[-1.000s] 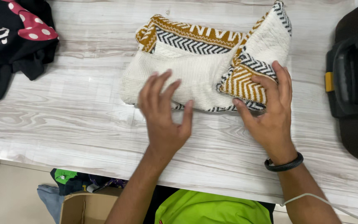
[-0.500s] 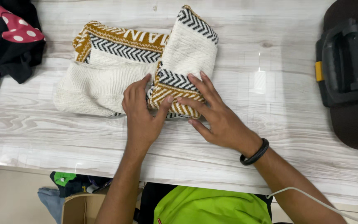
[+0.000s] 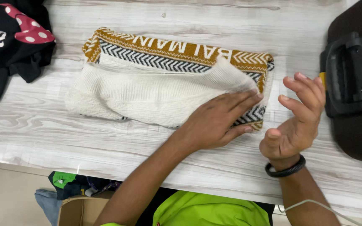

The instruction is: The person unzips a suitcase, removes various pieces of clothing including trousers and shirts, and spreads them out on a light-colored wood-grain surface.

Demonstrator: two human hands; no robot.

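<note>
Folded cream knit sweater with mustard and black-and-white zigzag bands (image 3: pixel 156 83) lies flat at the middle of the pale wood-grain table (image 3: pixel 105 138). Left hand (image 3: pixel 216 119) rests palm-down on its right end, fingers spread flat, gripping nothing. Right hand (image 3: pixel 296 121) hovers just beside that end, open, fingers loosely curled, empty. Black suitcase with handle (image 3: pixel 352 75) at right edge. Black garment with red polka-dot bow (image 3: pixel 13 37) far left.
</note>
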